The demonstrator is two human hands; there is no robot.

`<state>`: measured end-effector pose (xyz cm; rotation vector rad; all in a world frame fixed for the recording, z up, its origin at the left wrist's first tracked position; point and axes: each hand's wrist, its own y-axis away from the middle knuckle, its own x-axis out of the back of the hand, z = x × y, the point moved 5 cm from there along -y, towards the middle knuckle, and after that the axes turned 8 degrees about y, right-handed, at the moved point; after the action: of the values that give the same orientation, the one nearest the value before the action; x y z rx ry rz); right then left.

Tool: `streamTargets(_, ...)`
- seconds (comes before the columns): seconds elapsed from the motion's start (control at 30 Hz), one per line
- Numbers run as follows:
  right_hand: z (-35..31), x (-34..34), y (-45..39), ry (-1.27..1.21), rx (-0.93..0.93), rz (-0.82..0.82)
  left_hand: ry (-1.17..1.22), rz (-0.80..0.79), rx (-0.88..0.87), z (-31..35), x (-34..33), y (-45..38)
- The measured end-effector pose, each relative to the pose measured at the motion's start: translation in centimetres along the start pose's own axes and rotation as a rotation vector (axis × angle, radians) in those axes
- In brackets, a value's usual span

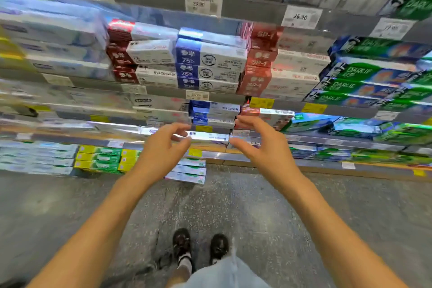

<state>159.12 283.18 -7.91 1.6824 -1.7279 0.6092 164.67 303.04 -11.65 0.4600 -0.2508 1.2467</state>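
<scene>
Through the head camera I see a long white box (207, 137) lying level and crosswise between the two hands, in front of the shelf edge (308, 140) and just below a stack of blue-and-white boxes (211, 114). My left hand (163, 147) has the box's left end: the fingers (181, 127) curl over its top and the thumb comes up under it, a narrow pinch on that end. My right hand (264, 147) forms a wide C at the other end. Its thumb tip meets the right end of the box, while the forefinger arches well above it, up beside the blue stack. I cannot tell whether this hand really grips. The box looks to be out in front of the shelf front, with the blue stack close overhead and a red box (250, 110) just up and to the right. More stacked boxes line the shelf on either side. Below and toward me there is open air down to the speckled floor (233, 206). Both forearms reach straight ahead, almost fully extended, converging on the box, wrists level and palms turned inward to face one another.
</scene>
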Motion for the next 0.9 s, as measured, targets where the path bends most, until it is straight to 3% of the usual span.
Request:
streamTargets(0.3, 16.8, -19.2, -6.2, 0.061, -0.172, -0.22, -0.261, -0.164, 0.129, -23.7, -7.4, -8.3)
streamTargets(0.4, 22.7, -25.7, -8.6, 0.084, -0.135, -0.238, -0.371, -0.232, 0.162, -33.1, -10.7, -11.8)
streamTargets(0.53, 30.5, -35.1, -12.4, 0.209, -0.102, -0.276, -0.521, -0.287, 0.027, -41.7, -16.1, -16.1)
streamTargets(0.67, 38.6, -46.7, -15.6, 0.5, -0.012, -0.401, -1.04, -0.52, 0.021, -52.6, -22.2, -19.3)
streamTargets(0.73, 41.4, -51.1, -16.7, 0.656, 0.062, -0.454, -1.17, -0.51, -0.017, -56.9, -24.2, -20.8)
streamTargets(0.9, 44.9, -57.2, -18.1, 0.811, 0.216, -0.377, -1.311, -0.447, -0.183, -62.7, -27.2, -22.5)
